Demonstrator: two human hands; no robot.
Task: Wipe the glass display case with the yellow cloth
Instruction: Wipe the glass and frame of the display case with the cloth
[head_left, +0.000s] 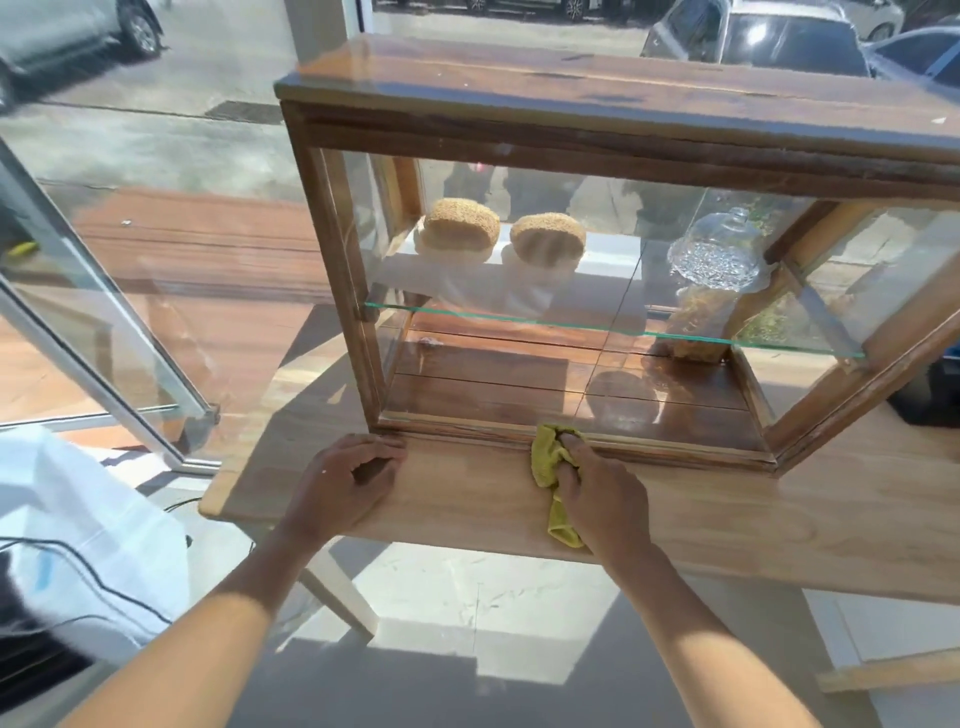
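A wooden-framed glass display case (571, 130) stands on a light wooden table (779, 519). My right hand (597, 493) grips a bunched yellow cloth (548, 460) against the bottom wooden rail of the case's front, near its middle; a tail of the cloth hangs down toward the table's near edge. My left hand (348, 483) rests on the table with its fingers curled, the fingertips touching the case's lower left corner. Inside, two round loaves (460, 226) and a clear glass dome (714, 254) sit on a glass shelf (597, 325).
A glass door (93, 322) with a metal frame stands open at the left. A white bag with black cables (78, 545) lies at the lower left. Parked cars (769, 36) show through the window behind. The table's white leg (337, 592) stands on a tiled floor.
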